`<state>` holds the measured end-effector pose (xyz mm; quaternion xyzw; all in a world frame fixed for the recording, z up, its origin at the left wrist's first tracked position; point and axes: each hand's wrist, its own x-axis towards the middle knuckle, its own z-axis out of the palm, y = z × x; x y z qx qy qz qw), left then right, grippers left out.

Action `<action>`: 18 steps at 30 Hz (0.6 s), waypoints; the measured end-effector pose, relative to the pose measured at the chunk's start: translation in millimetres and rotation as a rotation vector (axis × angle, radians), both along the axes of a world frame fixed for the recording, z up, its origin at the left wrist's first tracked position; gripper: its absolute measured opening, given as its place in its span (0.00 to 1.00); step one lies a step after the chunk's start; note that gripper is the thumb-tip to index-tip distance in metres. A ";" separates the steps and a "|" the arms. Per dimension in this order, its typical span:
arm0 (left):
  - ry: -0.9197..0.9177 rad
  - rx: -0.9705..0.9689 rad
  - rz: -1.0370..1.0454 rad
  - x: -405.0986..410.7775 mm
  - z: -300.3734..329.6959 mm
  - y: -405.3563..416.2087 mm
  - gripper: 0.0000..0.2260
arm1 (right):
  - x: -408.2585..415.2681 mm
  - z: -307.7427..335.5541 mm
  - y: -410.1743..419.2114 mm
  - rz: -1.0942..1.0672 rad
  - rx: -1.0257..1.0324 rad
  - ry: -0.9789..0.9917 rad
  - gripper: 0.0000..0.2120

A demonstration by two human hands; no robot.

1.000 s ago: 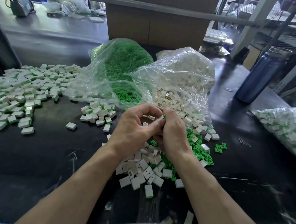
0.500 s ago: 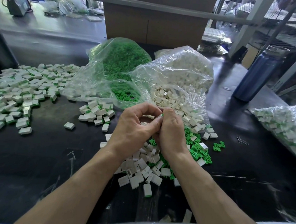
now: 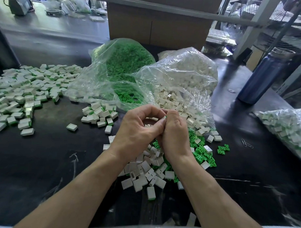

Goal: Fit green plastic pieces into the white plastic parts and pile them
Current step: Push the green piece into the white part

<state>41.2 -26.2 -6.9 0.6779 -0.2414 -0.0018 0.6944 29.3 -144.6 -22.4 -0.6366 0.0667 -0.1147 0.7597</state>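
My left hand [image 3: 137, 130] and my right hand [image 3: 175, 133] meet above the middle of the black table, fingertips pressed together. Between them they pinch a small white part with a green piece [image 3: 165, 117] showing at its edge; most of it is hidden by fingers. Under my hands lies a heap of loose white parts [image 3: 147, 173] mixed with loose green pieces [image 3: 201, 155]. Behind stand an open clear bag of green pieces [image 3: 124, 61] and an open clear bag of white parts [image 3: 181, 75]. Fitted white-and-green parts form a wide pile [image 3: 27, 89] at the left and a small pile [image 3: 100, 114] nearer.
A blue bottle [image 3: 262, 76] stands at the right rear. Another clear bag of fitted parts [image 3: 285, 128] lies at the right edge, with paper clips [image 3: 246, 143] beside it. A cardboard box [image 3: 158, 25] rises behind the bags. The black table [image 3: 42, 161] shows bare at front left.
Both hands stay joined at the same spot, fingers shifting slightly on the part between them. The view has drifted a little; nothing on the table has moved.
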 end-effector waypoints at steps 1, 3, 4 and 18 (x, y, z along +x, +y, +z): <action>0.000 0.001 0.000 0.2 -0.2 -0.1 0.02 | 0.1 0.0 0.0 0.003 -0.002 0.000 0.26; 0.000 0.001 0.000 0.4 -0.1 -0.3 0.02 | 0.3 0.2 -0.3 0.004 -0.008 0.002 0.26; 0.000 0.000 0.000 0.4 0.0 -0.3 0.02 | 0.2 0.4 -0.4 0.002 -0.013 0.002 0.26; 0.027 0.039 0.018 5.6 1.1 4.3 0.02 | -6.1 6.9 -8.2 -0.017 -0.111 0.023 0.29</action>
